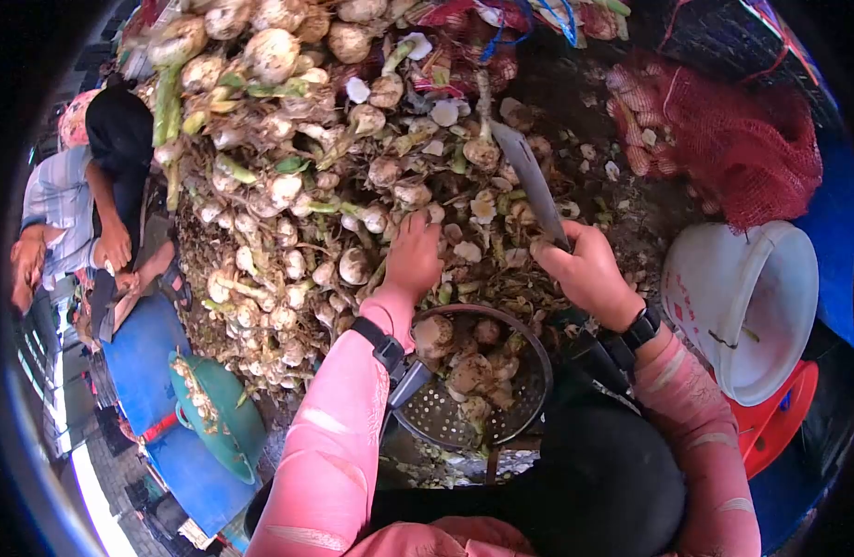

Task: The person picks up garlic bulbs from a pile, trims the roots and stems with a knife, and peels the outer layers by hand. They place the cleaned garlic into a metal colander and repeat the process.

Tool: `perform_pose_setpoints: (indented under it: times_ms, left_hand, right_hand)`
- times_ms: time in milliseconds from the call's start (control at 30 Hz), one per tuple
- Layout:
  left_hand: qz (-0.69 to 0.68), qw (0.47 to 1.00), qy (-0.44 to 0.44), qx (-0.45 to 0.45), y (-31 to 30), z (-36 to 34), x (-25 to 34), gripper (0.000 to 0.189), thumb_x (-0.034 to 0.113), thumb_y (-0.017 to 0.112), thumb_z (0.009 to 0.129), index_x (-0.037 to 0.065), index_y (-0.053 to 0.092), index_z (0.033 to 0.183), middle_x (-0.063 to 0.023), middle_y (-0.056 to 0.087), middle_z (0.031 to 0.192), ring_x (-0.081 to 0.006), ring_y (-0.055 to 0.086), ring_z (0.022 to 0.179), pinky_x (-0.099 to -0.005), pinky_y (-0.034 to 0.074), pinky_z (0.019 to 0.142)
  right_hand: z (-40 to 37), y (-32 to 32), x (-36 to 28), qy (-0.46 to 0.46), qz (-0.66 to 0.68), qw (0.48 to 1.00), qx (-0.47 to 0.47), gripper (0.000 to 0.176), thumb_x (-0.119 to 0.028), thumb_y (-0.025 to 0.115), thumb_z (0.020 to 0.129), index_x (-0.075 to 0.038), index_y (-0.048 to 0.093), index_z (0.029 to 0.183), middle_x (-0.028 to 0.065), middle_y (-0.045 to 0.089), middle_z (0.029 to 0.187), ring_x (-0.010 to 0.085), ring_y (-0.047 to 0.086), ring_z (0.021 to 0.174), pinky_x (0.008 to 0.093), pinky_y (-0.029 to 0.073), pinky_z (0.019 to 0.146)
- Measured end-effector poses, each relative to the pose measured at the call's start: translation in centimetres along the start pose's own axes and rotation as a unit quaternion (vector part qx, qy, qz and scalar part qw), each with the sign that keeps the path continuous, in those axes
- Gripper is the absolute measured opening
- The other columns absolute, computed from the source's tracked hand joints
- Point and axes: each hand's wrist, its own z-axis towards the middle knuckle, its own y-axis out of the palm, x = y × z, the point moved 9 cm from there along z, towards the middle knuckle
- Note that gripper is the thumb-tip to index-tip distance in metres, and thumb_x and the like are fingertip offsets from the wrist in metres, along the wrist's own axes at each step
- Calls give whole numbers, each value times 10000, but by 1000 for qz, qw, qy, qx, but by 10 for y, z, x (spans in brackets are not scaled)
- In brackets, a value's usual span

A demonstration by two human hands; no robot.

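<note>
My right hand [589, 277] is closed around the handle of a knife [531, 176], whose broad flat blade points up and away over the pile. On the near side of the heap of muddy pale bulbs [354, 267], my left hand [414, 255] reaches in with its fingers out among bulbs and stalks. A small whitish bulb [435, 213] shows right at its fingertips. Below both hands, a metal colander [529, 408] with a perforated bottom contains several dirt-covered bulbs [469, 373].
White scales and trimmings litter the ground around the blade. At right are a red mesh sack [738, 139], a white bucket [691, 288] and a red basin [780, 418]. A green basin [246, 446] stands at left, near another person [69, 213] sitting low.
</note>
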Motion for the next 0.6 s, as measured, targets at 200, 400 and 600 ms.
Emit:
perform_pose_setpoints:
  times_ms: [200,400,600]
  left_hand:
    - [-398,903,-147,68,-56,-26,-21,413,235,543,787,4,422,1108,-126,548,989,-245,531,917,-336,424,805]
    - [-511,855,-6,92,-138,-63,45,466,222,618,758,22,417,1128,-48,530,951,-130,513,876,-248,421,769]
    - [-520,841,-101,110,-131,-81,59,388,106,653,697,48,478,1038,-31,526,914,-84,522,817,-216,437,724]
  right_hand:
    - [0,-14,16,54,18,998,17,271,-181,563,720,56,579,850,78,496,527,123,476,481,296,398,472]
    - [-30,-6,-71,-276,-307,903,122,231,-207,685,578,-48,526,629,116,531,570,291,559,541,365,465,514]
    - [-79,37,-104,-443,-259,858,30,300,-190,675,451,-80,484,654,58,476,570,252,508,501,359,412,463]
